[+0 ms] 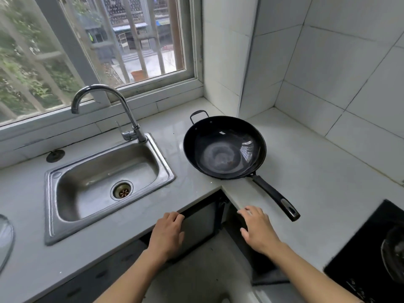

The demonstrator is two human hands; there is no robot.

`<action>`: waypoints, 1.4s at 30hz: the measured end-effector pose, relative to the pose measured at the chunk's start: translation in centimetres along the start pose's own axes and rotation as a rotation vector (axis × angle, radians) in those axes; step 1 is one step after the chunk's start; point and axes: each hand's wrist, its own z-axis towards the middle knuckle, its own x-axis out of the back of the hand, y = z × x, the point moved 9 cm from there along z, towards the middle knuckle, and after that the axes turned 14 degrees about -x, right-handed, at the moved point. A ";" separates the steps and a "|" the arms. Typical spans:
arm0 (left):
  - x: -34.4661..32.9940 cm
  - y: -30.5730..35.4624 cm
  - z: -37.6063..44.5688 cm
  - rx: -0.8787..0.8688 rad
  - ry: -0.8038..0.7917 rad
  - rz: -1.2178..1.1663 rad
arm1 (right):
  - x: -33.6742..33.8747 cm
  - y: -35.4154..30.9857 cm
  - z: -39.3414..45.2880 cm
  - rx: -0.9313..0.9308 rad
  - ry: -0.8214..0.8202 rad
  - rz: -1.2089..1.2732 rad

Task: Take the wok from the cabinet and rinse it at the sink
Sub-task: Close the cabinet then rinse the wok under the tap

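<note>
A black wok (225, 147) sits upright on the grey counter in the corner, right of the steel sink (105, 184). Its long black handle (275, 196) points toward me and to the right; a small loop handle is at its far rim. A curved chrome faucet (113, 108) arches over the sink's back edge. My left hand (167, 232) hovers at the counter's front edge above the dark cabinet door (201, 221), fingers relaxed, holding nothing. My right hand (256, 229) hovers near the counter corner, just left of the handle's end, fingers spread and empty.
A black cooktop (371, 248) lies at the right edge of the counter. A glass lid (5, 239) shows at the far left. A dark drain plug (55, 155) lies behind the sink. A window runs along the back wall; white tiles line the right corner.
</note>
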 end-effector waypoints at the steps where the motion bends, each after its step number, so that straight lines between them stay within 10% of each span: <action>1: -0.6 -0.5 -0.9 0.022 -0.007 -0.024 | -0.5 -0.2 -0.2 -0.015 -0.017 -0.014; 10: -6.2 -5.9 -8.8 0.364 -0.079 -0.373 | -5.6 -4.2 -2.6 -0.030 -0.139 -0.122; 24: -10.9 -12.1 -12.4 1.004 0.287 -1.290 | -9.4 -8.0 -5.3 -0.013 -0.181 -0.132; 42: -14.6 -8.5 -14.3 0.976 0.162 -1.249 | -8.7 -4.5 -8.0 -0.151 -0.197 -0.082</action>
